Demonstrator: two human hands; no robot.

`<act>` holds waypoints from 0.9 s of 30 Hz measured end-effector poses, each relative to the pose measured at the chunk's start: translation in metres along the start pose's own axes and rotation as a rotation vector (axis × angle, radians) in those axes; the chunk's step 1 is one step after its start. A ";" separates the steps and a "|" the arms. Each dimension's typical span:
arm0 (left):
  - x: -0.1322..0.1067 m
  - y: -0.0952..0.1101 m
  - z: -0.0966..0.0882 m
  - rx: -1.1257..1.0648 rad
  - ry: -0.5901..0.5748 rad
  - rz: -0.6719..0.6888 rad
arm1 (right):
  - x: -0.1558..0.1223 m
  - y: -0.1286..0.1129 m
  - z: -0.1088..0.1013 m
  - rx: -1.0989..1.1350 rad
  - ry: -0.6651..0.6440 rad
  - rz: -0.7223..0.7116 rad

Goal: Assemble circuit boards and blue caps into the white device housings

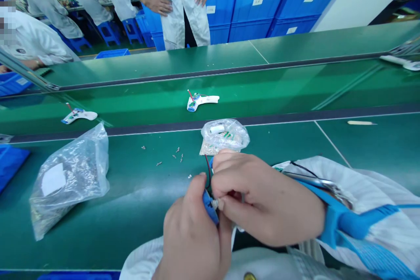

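Hands: two at the lower centre of the frame, the left hand (193, 236) and the right hand (265, 203), touching each other
Blue part: one, the blue part (208, 207) sat between the two hands, low and centre, above the green table (141, 210)
Wires: two, one red and one black, the wires (208, 169) rose from the part past the right knuckles
Left grip: fingers curled shut around the blue part, thumb up along its side
Right grip: thumb and forefinger pinched narrow on a pale bit (215, 203) at the end of the blue part; the other fingers were folded in
Wrist strap: one blue wrist strap (341, 223) on the right wrist, lower right
Bags: two clear ones; the small bag (225, 134) lay just above the hands, the large bag (70, 175) at the left, well apart
Loose screws: about six, the loose screws (177, 154) scattered between the bags
White shells: two on the belt (295, 87), one white shell (200, 101) at centre and a second shell (78, 116) at left
Stick: one pale stick (361, 122) at right
Crates: blue crates (262, 4) stacked at the upper right, count unclear
Person: one standing person (179, 4) at top centre, both hands on hips
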State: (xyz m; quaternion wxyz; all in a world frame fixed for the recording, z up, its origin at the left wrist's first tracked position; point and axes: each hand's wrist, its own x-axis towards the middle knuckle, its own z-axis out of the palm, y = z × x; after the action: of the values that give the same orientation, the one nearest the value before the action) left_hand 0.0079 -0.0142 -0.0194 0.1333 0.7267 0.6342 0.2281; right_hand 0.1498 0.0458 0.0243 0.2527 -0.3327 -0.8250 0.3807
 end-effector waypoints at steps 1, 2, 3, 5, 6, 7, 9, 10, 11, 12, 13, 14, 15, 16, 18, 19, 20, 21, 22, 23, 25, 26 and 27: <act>0.002 0.000 0.000 0.010 -0.033 0.006 | 0.000 0.003 0.000 0.018 -0.011 0.020; 0.003 0.000 0.000 -0.006 -0.070 0.010 | 0.000 0.006 0.000 0.039 -0.030 0.049; 0.005 0.000 0.001 -0.041 -0.103 0.007 | 0.000 0.009 0.000 0.065 -0.048 0.087; 0.008 0.000 0.003 -0.103 -0.138 -0.020 | 0.000 0.014 0.002 0.128 -0.035 0.203; 0.009 0.000 0.004 -0.108 -0.140 -0.043 | 0.000 0.015 0.004 0.163 0.001 0.274; 0.010 0.000 0.006 -0.086 -0.131 -0.066 | 0.000 0.015 0.007 0.193 0.049 0.344; 0.011 0.001 0.009 0.009 -0.091 -0.091 | -0.001 0.014 0.013 0.228 0.146 0.456; 0.012 0.001 0.010 0.066 -0.056 -0.082 | -0.001 0.012 0.016 0.229 0.182 0.485; 0.012 0.001 0.012 0.120 -0.018 -0.064 | -0.001 0.010 0.019 0.222 0.209 0.491; 0.012 0.001 0.013 0.169 0.017 -0.046 | -0.002 0.008 0.022 0.207 0.234 0.481; 0.011 0.001 0.014 0.209 0.043 -0.031 | -0.002 0.006 0.025 0.188 0.256 0.462; 0.010 0.001 0.014 0.243 0.060 -0.022 | -0.003 0.004 0.027 0.168 0.277 0.442; 0.009 0.002 0.015 0.274 0.069 -0.018 | -0.004 0.003 0.028 0.147 0.293 0.425; 0.008 0.003 0.015 0.297 0.074 -0.018 | -0.005 0.001 0.029 0.124 0.303 0.416; 0.005 0.004 0.016 0.322 0.093 -0.008 | -0.007 -0.001 0.029 0.080 0.298 0.404; 0.004 0.004 0.017 0.324 0.108 -0.001 | -0.008 -0.002 0.029 0.058 0.294 0.393; 0.003 0.004 0.018 0.324 0.122 -0.001 | -0.010 -0.003 0.029 0.036 0.289 0.380; 0.003 0.003 0.019 0.319 0.129 -0.005 | -0.011 -0.004 0.030 0.018 0.281 0.366; 0.003 0.002 0.020 0.309 0.128 -0.007 | -0.011 -0.005 0.031 0.001 0.270 0.355; 0.004 0.000 0.020 0.291 0.109 -0.012 | -0.012 -0.005 0.032 -0.012 0.254 0.353; 0.009 -0.006 0.021 0.212 0.007 -0.019 | -0.011 0.000 0.033 -0.006 0.197 0.380; 0.012 -0.008 0.021 0.144 -0.064 -0.012 | -0.010 0.007 0.031 0.030 0.158 0.400; 0.015 -0.011 0.020 0.064 -0.137 0.007 | -0.009 0.016 0.026 0.079 0.128 0.423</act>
State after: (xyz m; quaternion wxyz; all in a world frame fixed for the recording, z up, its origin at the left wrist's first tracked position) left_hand 0.0100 0.0039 -0.0393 0.1524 0.7466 0.6280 0.1581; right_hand 0.1434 0.0352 -0.0050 0.2316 -0.5118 -0.7035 0.4353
